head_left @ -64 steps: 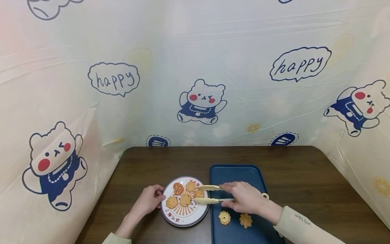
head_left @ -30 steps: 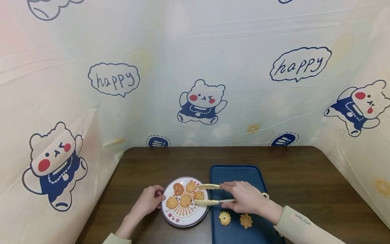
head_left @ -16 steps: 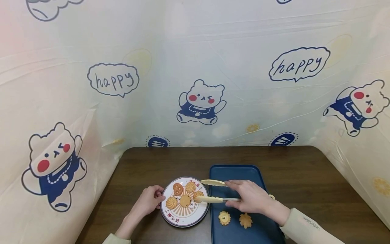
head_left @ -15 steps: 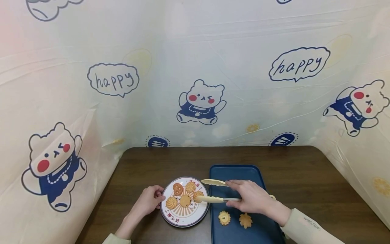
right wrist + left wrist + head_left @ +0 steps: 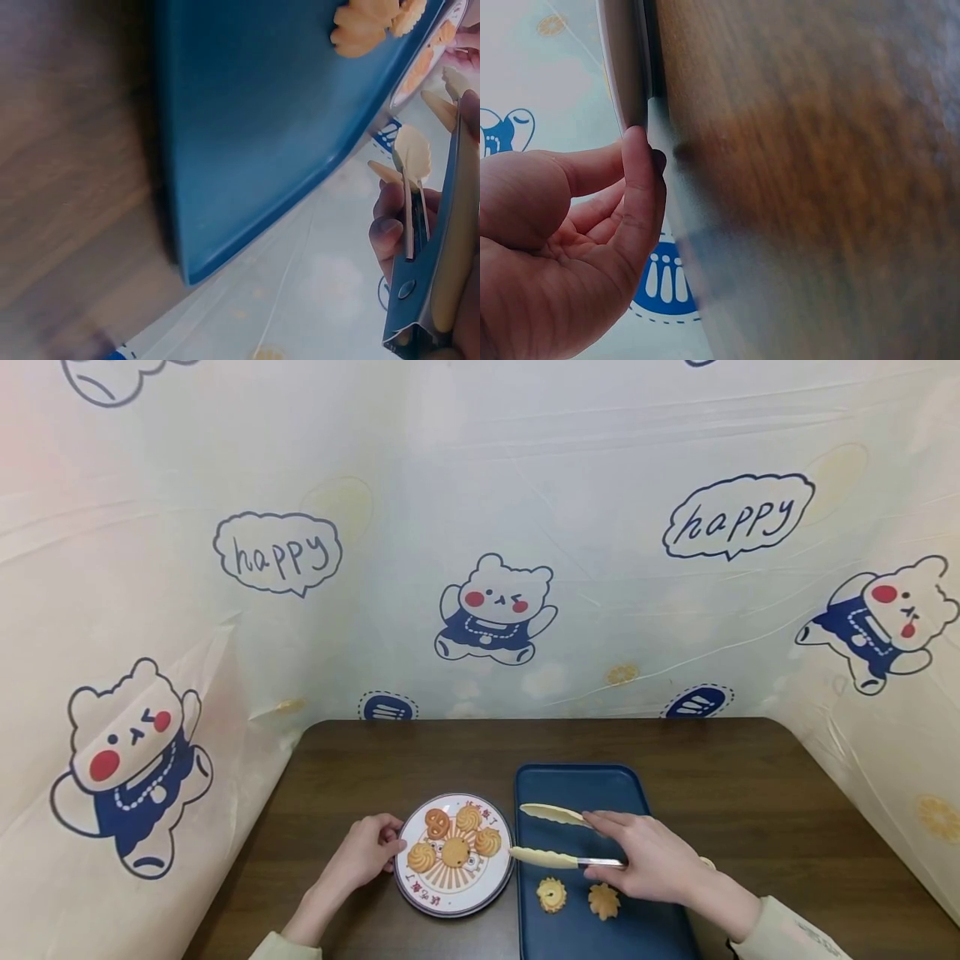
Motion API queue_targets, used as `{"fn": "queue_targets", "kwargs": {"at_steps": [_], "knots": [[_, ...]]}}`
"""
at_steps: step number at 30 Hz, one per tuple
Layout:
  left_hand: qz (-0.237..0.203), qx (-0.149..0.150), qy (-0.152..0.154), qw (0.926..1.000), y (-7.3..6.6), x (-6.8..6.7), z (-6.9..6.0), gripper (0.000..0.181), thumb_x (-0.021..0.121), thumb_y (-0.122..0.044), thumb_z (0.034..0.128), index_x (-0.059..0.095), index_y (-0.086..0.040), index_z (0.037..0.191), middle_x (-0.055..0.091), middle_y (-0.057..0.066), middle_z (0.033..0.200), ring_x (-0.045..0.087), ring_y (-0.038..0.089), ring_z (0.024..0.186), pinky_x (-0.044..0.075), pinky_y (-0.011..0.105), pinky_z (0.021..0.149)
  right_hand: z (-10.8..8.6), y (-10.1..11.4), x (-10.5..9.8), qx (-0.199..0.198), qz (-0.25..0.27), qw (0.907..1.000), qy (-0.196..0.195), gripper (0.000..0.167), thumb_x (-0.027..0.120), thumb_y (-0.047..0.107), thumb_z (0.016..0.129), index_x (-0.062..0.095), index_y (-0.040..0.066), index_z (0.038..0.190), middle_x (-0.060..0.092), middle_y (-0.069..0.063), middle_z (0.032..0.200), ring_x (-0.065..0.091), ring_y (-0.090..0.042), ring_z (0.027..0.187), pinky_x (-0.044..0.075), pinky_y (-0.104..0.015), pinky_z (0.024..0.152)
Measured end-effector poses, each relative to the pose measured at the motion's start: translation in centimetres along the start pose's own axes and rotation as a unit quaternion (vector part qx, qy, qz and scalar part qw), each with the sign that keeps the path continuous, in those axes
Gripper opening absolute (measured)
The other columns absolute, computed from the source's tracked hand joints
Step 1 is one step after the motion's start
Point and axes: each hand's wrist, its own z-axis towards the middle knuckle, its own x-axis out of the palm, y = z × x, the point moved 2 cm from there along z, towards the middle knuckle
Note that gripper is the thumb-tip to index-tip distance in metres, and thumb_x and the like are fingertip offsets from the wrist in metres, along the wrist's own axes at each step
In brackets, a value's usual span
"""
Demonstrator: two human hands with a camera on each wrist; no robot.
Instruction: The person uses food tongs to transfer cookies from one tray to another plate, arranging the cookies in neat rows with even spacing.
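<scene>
A: Since both hands are busy, start with the left.
B: Left hand (image 5: 367, 847) has thumb and fingers pinched on the left rim of the white plate (image 5: 482, 883). Gap is just the rim's thickness.
A: Right?
B: Right hand (image 5: 647, 857) has its fingers curled round the tongs (image 5: 546, 858), above the tray (image 5: 585, 785). Tong arms spread wide, pale yellow tips pointing at the plate. Nearer tip reaches the plate's right rim in the head view; can't tell if it touches.
A: Plate contents?
B: Five pieces. Pretzel-shaped biscuit (image 5: 437, 823) at far left, swirl biscuit (image 5: 468, 817) next to it, second swirl biscuit (image 5: 487, 842) on the right, round biscuit (image 5: 455, 852) in the middle, third swirl biscuit (image 5: 422, 857) on the left.
A: And the tray?
B: Blue, just right of the plate. Ring biscuit (image 5: 551, 895) and flower-shaped biscuit (image 5: 603, 902) side by side on its near half, a little apart.
A: Surroundings?
B: Plate and tray are on a dark wood-grain worktop (image 5: 420, 752). Behind it hangs a pale sheet (image 5: 600, 427), printed with cartoon bears and "happy" bubbles. Both sleeves (image 5: 787, 935) are light-coloured.
</scene>
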Motion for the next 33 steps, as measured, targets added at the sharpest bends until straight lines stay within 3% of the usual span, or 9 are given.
{"fn": "queue_targets", "kwargs": {"at_steps": [14, 24, 33], "knots": [[0.008, -0.002, 0.0, 1.0, 0.0, 0.0, 0.1, 0.022, 0.071, -0.002, 0.0905, 0.065, 0.005, 0.111, 0.054, 0.005, 0.077, 0.056, 0.015, 0.058, 0.051, 0.028, 0.051, -4.2, 0.0, 0.2, 0.0, 0.0, 0.9994, 0.033, 0.067, 0.065, 0.059, 0.09, 0.062, 0.01, 0.135, 0.065, -0.006, 0.129, 0.066, -0.017, 0.108, 0.058, -0.042, 0.081], [0.006, -0.012, 0.002, 0.9999, 0.0, 0.0, 0.0, 0.022, 0.07, -0.002, 0.0911, 0.065, 0.004, 0.111, 0.054, 0.006, 0.079, 0.056, 0.015, 0.06, 0.052, 0.029, 0.052, -5.4, 0.0, 0.6, 0.018, 0.004, 0.9964, 0.083, 0.07, 0.061, 0.064, 0.089, 0.06, 0.013, 0.138, 0.064, -0.005, 0.129, 0.065, -0.018, 0.11, 0.057, -0.045, 0.082], [0.008, -0.006, 0.001, 0.9999, -0.2, -0.1, -0.1, 0.022, 0.071, -0.002, 0.0907, 0.065, 0.005, 0.111, 0.054, 0.005, 0.078, 0.056, 0.015, 0.059, 0.052, 0.028, 0.052, -5.9, -0.3, 0.9, -0.01, 0.0, 0.9983, 0.058, 0.065, 0.062, 0.061, 0.091, 0.062, 0.013, 0.135, 0.066, -0.005, 0.127, 0.066, -0.017, 0.108, 0.058, -0.042, 0.08]]}}
